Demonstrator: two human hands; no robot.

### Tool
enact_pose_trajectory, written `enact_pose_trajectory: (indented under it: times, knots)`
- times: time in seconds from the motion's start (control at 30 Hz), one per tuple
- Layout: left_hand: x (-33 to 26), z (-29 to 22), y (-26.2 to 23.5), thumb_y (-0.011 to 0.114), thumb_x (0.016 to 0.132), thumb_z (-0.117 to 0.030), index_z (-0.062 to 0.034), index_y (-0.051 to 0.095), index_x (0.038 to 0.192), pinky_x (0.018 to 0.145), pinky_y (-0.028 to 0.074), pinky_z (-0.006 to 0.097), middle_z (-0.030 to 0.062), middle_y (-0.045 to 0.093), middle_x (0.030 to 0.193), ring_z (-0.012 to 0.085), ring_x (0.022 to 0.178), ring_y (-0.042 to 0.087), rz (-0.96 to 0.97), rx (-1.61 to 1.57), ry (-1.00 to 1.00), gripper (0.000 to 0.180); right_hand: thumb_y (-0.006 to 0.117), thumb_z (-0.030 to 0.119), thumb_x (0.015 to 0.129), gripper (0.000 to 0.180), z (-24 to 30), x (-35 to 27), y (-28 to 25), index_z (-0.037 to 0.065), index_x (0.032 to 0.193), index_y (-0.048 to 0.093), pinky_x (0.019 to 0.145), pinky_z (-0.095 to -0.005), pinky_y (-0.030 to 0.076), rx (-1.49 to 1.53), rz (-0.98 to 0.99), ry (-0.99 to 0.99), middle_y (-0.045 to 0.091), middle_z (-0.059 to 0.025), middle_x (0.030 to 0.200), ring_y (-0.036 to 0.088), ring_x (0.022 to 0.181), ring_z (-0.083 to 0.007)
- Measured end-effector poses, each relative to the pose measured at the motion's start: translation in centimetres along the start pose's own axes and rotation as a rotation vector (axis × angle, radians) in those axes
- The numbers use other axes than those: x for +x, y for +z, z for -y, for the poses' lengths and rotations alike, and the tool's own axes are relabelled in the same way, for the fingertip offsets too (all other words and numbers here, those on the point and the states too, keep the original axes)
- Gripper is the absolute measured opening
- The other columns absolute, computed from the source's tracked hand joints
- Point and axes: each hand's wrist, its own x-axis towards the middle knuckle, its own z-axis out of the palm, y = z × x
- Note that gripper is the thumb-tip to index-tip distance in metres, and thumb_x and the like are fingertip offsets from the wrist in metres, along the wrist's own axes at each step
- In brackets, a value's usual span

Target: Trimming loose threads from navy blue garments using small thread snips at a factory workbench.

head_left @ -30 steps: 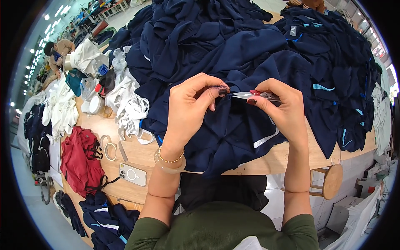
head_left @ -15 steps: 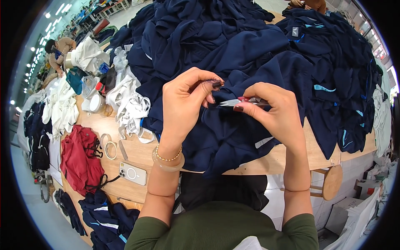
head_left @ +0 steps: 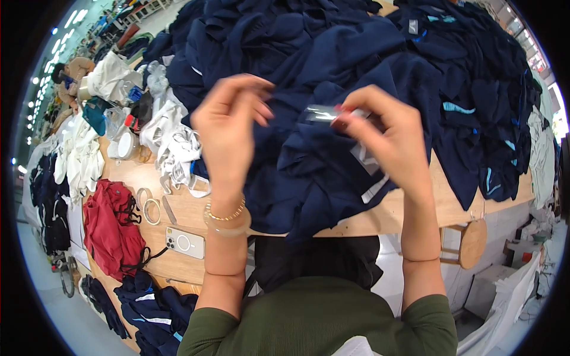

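My right hand (head_left: 389, 133) is closed on small thread snips (head_left: 320, 114), their bright blades pointing left and smeared by motion. Below them lies a rumpled dark navy garment (head_left: 309, 196), with white labels (head_left: 374, 188) showing under the right hand. My left hand (head_left: 228, 118) hovers above the left part of the navy cloth, apart from the snips. Its fingers are blurred, loosely bent and spread from one another, and I see nothing between them. A beaded bracelet and a pale bangle circle that wrist.
A big heap of navy garments (head_left: 255, 41) covers the table's far side. White straps (head_left: 175, 145), a red bag (head_left: 113, 222) and a phone (head_left: 185, 243) lie to the left. More navy pieces with light-blue trim (head_left: 475, 118) lie right. A wooden stool (head_left: 473, 244) stands below.
My left hand, which was pinching dark thread beside the snips' tips, has moved left and its fingers have loosened. The right hand has lifted the snips slightly. The view has shifted a little.
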Motion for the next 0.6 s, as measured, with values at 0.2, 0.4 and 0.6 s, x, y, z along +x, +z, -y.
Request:
enact_pose_trajectory:
  times: [0.2, 0.4, 0.6]
  knots:
    - [-0.3, 6.8, -9.7, 0.064, 0.09, -0.013, 0.0023, 0.062, 0.115, 0.09, 0.047, 0.034, 0.0145, 0.061, 0.118, 0.0241, 0.106, 0.06, -0.167, 0.845, -0.023, 0.029, 0.076, 0.003, 0.077, 0.029, -3.3, -5.9, -4.1, 0.002, 0.085, 0.048, 0.061, -0.0213, 0.043, -0.129, -0.218, 0.103, 0.039, 0.0007, 0.068, 0.035, 0.061, -0.0066]
    - [-4.1, 7.1, -3.9, 0.065, 0.089, -0.006, -0.0002, 0.059, 0.12, 0.074, 0.046, 0.021, 0.0053, 0.066, 0.1, 0.0104, 0.089, 0.059, 0.373, 0.162, -0.358, 0.032, 0.078, 0.0, 0.065, 0.033, -5.2, -15.1, 2.2, 0.005, 0.085, 0.052, 0.052, -0.0312, 0.036, -0.34, -0.313, 0.05, 0.037, -0.0056, 0.069, 0.041, 0.058, -0.0176]
    - [-2.4, 6.9, -3.5, 0.065, 0.088, -0.004, 0.001, 0.064, 0.095, 0.066, 0.042, 0.018, -0.0032, 0.06, 0.081, 0.0036, 0.073, 0.052, 0.434, 0.122, -0.388, 0.009, 0.061, -0.01, 0.075, 0.019, -5.4, -13.0, -0.6, 0.002, 0.091, 0.06, 0.053, -0.0262, 0.035, -0.234, -0.506, 0.191, 0.046, -0.002, 0.076, 0.046, 0.062, -0.012]
